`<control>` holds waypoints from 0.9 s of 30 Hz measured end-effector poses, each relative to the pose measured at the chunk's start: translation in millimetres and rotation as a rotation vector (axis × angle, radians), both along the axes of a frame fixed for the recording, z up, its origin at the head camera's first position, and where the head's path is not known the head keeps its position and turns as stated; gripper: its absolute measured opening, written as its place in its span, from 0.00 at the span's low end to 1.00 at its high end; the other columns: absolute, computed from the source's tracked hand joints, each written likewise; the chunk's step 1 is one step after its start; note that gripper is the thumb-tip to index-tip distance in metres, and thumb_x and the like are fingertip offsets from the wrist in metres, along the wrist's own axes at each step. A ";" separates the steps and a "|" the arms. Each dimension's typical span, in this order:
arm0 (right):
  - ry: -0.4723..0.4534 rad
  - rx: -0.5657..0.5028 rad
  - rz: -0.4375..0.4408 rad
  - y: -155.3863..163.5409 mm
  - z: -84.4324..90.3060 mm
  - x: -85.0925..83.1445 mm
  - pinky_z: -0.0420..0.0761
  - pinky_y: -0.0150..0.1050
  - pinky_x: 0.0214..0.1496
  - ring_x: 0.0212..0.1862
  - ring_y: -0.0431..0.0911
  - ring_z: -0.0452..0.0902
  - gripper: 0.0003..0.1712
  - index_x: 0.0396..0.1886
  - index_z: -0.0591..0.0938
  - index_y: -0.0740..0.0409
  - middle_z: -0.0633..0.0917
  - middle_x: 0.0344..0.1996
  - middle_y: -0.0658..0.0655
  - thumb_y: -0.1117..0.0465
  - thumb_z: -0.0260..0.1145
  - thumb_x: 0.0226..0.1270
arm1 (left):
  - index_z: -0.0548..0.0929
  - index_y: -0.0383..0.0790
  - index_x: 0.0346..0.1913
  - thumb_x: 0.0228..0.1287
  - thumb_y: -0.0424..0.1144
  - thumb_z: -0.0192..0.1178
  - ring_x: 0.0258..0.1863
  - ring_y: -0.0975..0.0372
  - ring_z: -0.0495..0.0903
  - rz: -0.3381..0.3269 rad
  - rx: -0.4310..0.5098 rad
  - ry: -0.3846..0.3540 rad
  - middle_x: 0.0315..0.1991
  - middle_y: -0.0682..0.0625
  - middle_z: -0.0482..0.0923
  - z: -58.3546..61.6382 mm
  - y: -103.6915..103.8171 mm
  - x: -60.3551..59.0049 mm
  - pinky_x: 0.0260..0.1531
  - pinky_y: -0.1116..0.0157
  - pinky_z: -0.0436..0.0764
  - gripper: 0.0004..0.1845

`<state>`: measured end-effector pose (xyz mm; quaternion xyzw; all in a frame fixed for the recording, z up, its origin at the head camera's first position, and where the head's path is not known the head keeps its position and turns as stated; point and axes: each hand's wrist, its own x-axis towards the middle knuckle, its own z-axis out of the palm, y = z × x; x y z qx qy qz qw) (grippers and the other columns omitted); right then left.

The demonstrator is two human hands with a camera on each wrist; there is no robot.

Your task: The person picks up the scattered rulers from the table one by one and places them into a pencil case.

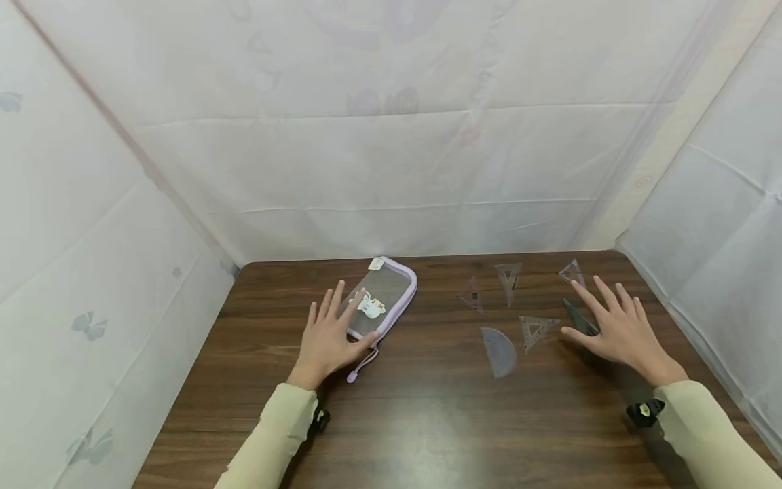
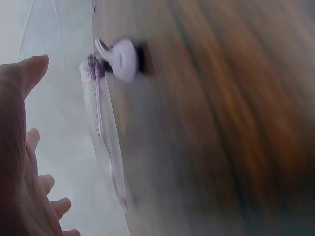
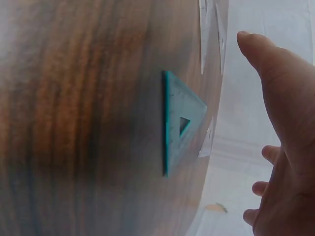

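On the dark wooden surface (image 1: 427,407), the left hand (image 1: 326,339) lay spread, grip released, on the near end of a lilac-edged mesh zip pouch (image 1: 385,295), while the right hand (image 1: 617,329), grip likewise released, hovered over a dark teal plastic set square (image 3: 179,123).

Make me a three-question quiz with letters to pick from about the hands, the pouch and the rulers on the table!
1. Where is the pencil pouch?
A. under the left hand's fingers
B. by the right hand
C. on the floor

2. What colour is the triangle ruler in the right wrist view?
A. red
B. teal
C. yellow

3. How are the right hand's fingers?
A. curled in a fist
B. spread and straight
C. pinching a pen

Answers: 1 A, the left fingertips lie over the pouch's near end. 2 B, its edge shows teal. 3 B, the fingers fan out over the table.
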<state>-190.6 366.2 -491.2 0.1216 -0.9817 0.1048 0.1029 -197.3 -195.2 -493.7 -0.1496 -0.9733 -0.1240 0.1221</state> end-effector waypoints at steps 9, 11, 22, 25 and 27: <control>0.000 0.005 0.020 -3.0 3.7 -6.9 0.52 0.85 0.65 0.72 0.82 0.48 0.61 0.84 0.47 0.35 0.56 0.78 0.71 0.32 0.71 0.61 | 0.58 0.62 0.81 0.63 0.76 0.55 0.72 0.40 0.67 -0.009 -0.011 -0.022 0.83 0.44 0.48 6.1 23.3 -7.8 0.69 0.34 0.67 0.47; -0.006 0.011 0.022 -3.1 3.4 -8.2 0.52 0.85 0.65 0.71 0.82 0.49 0.61 0.84 0.47 0.36 0.57 0.77 0.72 0.32 0.71 0.61 | 0.57 0.64 0.81 0.63 0.76 0.54 0.68 0.39 0.71 0.001 -0.032 -0.030 0.83 0.44 0.48 8.5 27.1 -9.0 0.64 0.35 0.74 0.47; -0.038 0.032 0.029 -0.9 2.9 -5.1 0.53 0.85 0.64 0.70 0.82 0.52 0.59 0.84 0.50 0.40 0.60 0.75 0.73 0.32 0.71 0.62 | 0.62 0.60 0.80 0.66 0.66 0.62 0.35 0.41 0.85 0.032 -0.113 0.005 0.77 0.37 0.63 16.4 46.1 -20.7 0.15 0.51 0.81 0.43; -0.059 0.025 0.028 -0.3 3.1 -3.9 0.52 0.86 0.64 0.70 0.82 0.51 0.58 0.84 0.51 0.40 0.60 0.75 0.73 0.33 0.70 0.63 | 0.66 0.57 0.78 0.66 0.65 0.63 0.26 0.44 0.83 0.017 -0.137 0.010 0.70 0.34 0.71 17.6 51.7 -22.7 0.15 0.50 0.81 0.41; -0.067 0.022 0.029 0.2 3.5 -3.6 0.52 0.86 0.64 0.70 0.82 0.50 0.58 0.84 0.51 0.41 0.60 0.75 0.73 0.33 0.71 0.63 | 0.69 0.55 0.76 0.65 0.64 0.65 0.24 0.43 0.83 0.009 -0.149 0.020 0.65 0.34 0.77 17.9 55.2 -24.3 0.16 0.48 0.82 0.40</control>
